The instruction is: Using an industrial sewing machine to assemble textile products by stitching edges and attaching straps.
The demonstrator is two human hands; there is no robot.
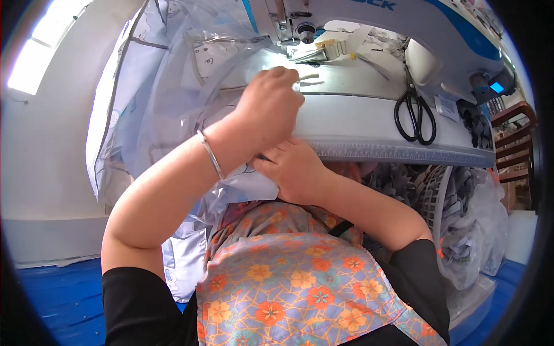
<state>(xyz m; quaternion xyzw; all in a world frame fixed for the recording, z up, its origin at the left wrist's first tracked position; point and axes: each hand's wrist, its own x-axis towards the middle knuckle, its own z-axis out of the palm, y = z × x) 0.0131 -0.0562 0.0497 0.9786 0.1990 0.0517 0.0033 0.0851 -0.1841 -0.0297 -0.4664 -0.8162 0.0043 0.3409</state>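
Right hand (295, 168) seemingly pinching pale printed fabric (254, 185) at its fingertips, left hand (270, 105) just above (fingertips hidden, can't tell its grip), and loose, clear plastic sheeting (157, 109) leftward could bunch if tugged.

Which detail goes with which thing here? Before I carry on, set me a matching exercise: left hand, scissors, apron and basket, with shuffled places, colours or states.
Things
1. Left hand
2. Scissors
3. Apron
4. Basket

Details
A. Patterned with orange and yellow flowers
B. White, holding grey scraps
C. Silver bracelet around its wrist
D. Black handles, lying on the white table

Right pairs: 1-C, 2-D, 3-A, 4-B.
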